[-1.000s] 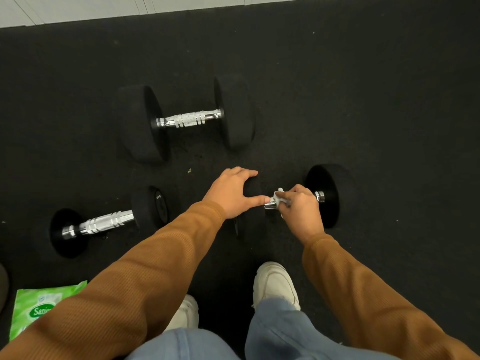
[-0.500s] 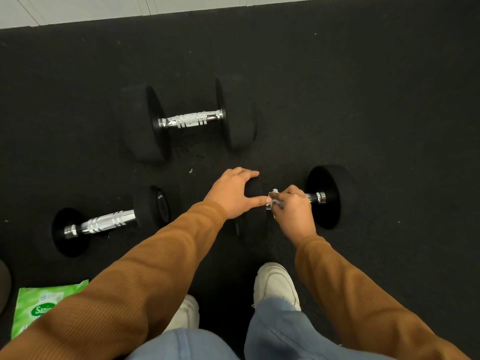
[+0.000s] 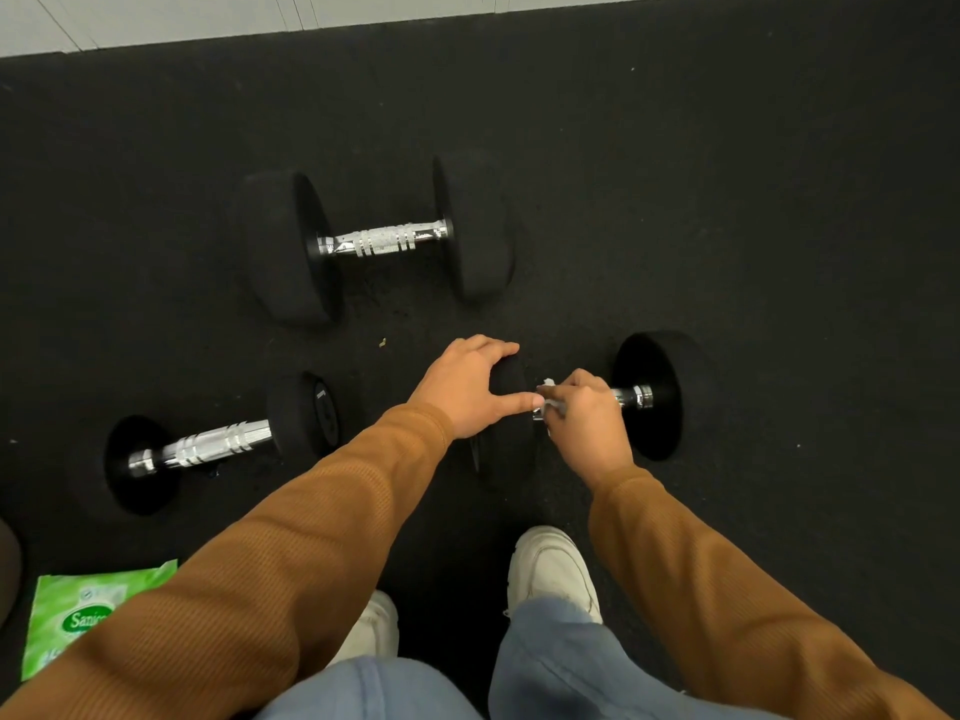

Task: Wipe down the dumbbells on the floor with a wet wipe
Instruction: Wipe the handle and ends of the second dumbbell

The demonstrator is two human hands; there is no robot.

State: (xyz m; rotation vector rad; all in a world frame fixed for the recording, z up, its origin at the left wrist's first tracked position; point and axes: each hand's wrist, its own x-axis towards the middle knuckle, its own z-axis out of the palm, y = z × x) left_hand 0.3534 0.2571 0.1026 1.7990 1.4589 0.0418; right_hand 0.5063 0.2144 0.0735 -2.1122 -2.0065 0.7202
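Three black dumbbells with chrome handles lie on the dark floor. My left hand (image 3: 467, 388) grips the left weight head of the nearest dumbbell (image 3: 652, 394), in the middle right. My right hand (image 3: 584, 415) is closed around that dumbbell's handle with a white wet wipe (image 3: 546, 396) bunched under the fingers; most of the handle is hidden. A large dumbbell (image 3: 379, 241) lies farther back. A smaller dumbbell (image 3: 218, 444) lies at the left.
A green pack of wipes (image 3: 88, 610) lies on the floor at the lower left. My white shoes (image 3: 553, 566) and jeans are at the bottom. A pale wall base (image 3: 260, 13) runs along the top. A dark round object (image 3: 8, 563) sits at the far left edge.
My right hand with the wipe has slid left along the handle, toward my left hand, baring more chrome at the right end. My left hand has stayed on the weight head.
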